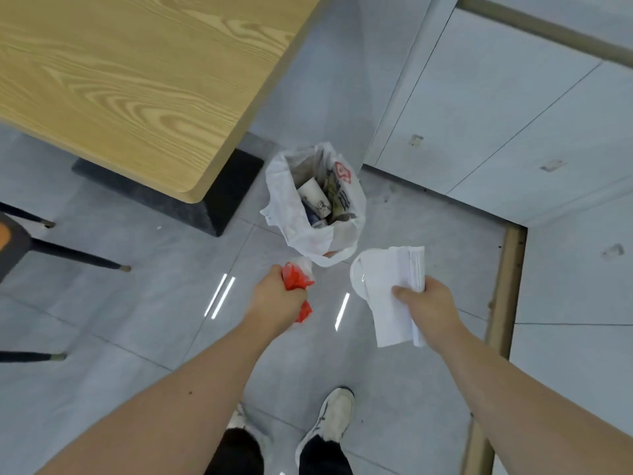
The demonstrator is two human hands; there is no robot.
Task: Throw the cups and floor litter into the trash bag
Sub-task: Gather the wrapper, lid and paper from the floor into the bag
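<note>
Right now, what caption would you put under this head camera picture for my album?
Left hand clutching a red wrapper, right hand holding white papers, both short of the open trash bag.

white trash bag (301, 231) with red print, red wrapper (296, 281), white papers (390, 296), pale woodgrain table (137, 80), grey tiles (394, 389)

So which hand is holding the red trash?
The left hand. It grips a crumpled red wrapper, while the right hand holds white papers.
</note>
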